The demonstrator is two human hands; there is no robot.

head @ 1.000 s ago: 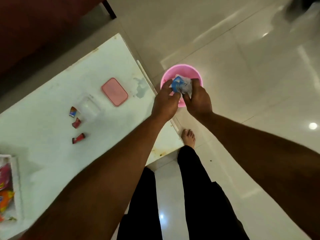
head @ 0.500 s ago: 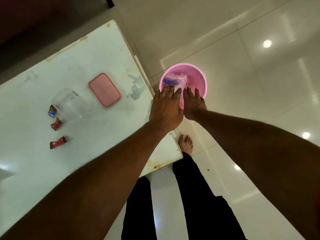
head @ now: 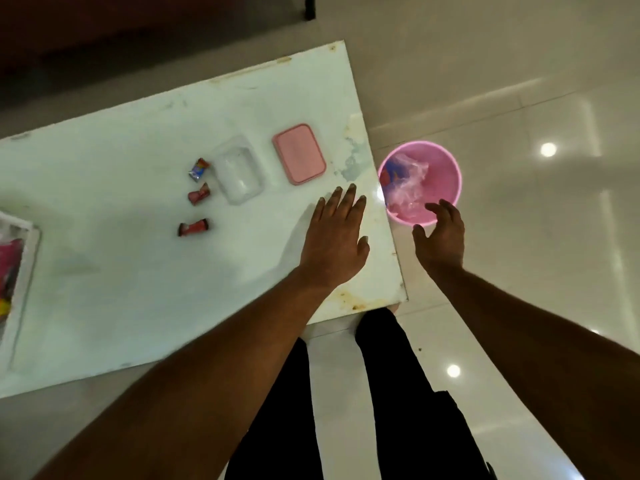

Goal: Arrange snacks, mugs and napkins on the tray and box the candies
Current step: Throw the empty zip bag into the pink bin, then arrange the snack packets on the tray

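Withdrawn from bin (head: 445,181): left hand (head: 334,237), right hand (head: 440,237), both empty, spread; candies (head: 199,195) well left of them

Wrapper (head: 406,183) now in bin (head: 446,174); left hand (head: 334,237), right hand (head: 441,233) empty

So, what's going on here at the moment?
A person stands at the end of the table with both hands empty: the left hand open above it, the right hand open by the pink bin on the floor, which holds a crumpled plastic wrapper. Three wrapped candies lie loose beside the clear box, its pink lid off next to it. No candy is boxed yet.
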